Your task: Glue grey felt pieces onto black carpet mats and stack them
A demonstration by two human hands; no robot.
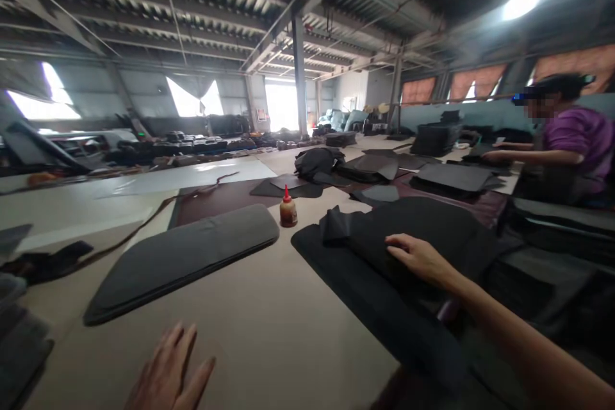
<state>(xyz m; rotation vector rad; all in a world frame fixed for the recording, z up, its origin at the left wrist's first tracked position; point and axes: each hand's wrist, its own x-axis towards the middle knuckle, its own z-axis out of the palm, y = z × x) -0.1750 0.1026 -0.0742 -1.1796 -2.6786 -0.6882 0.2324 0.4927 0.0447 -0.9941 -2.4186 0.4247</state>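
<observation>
My left hand (pixel 170 371) is low over the pale tabletop (pixel 269 314), fingers spread, holding nothing. Beyond it lies a flat stack of dark grey, round-cornered fabric pieces (pixel 192 256). On the right, my right hand (pixel 418 259) is at a pile of black fabric sheets (pixel 432 218), its fingers slightly apart and loosely bent over the top sheet. Its lower fingers are partly hidden. A long black strip-like piece (pixel 355 295) slants toward me under that pile. Between the two stacks stands a small glue bottle (pixel 288 211) with a red pointed cap, upright.
More dark cut pieces (pixel 451 178) and a crumpled black bundle (pixel 317 163) lie farther back. A thin brown strip (pixel 158 211) crosses the left side. Grey pieces (pixel 22 346) sit at the near left edge. A co-worker in a purple top (pixel 581 141) works at far right.
</observation>
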